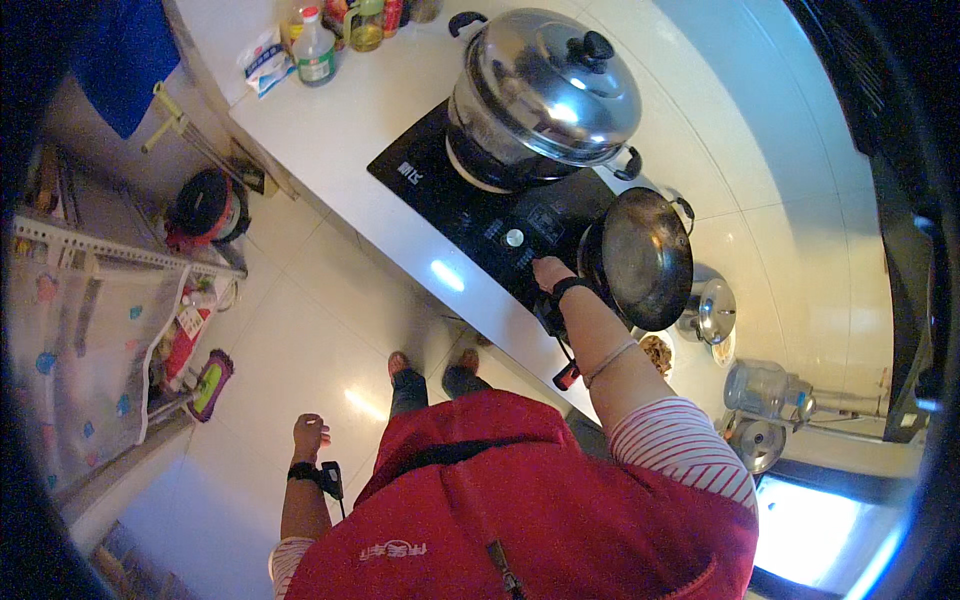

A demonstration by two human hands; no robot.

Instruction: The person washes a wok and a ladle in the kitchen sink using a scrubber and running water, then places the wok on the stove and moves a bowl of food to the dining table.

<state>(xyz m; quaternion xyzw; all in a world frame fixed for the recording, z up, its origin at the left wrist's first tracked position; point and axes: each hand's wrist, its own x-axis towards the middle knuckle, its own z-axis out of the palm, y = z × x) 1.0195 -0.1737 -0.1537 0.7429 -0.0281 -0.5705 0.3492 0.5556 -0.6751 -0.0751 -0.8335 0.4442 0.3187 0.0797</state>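
Note:
My right hand (552,274) reaches onto a black two-burner cooktop (427,187), its fingers gathered at the control panel. What lies under those fingertips is hidden. Beside them a round silver control knob (514,238) is visible. A dark wok (646,259) sits on the near burner, just right of my wrist, and looks bare inside. On the far burner stands a large stainless steel pot (510,135) under a domed lid (559,82) with a black knob. My left hand (309,435) hangs over the tiled floor, fingers loosely curled and holding nothing.
Bottles, including one with a red cap (313,52), stand at the counter's far end by a plastic packet (268,64). Past the wok are a bowl of brown food (657,354) and a small lidded pot (709,309). A covered rack (97,337) lines the left.

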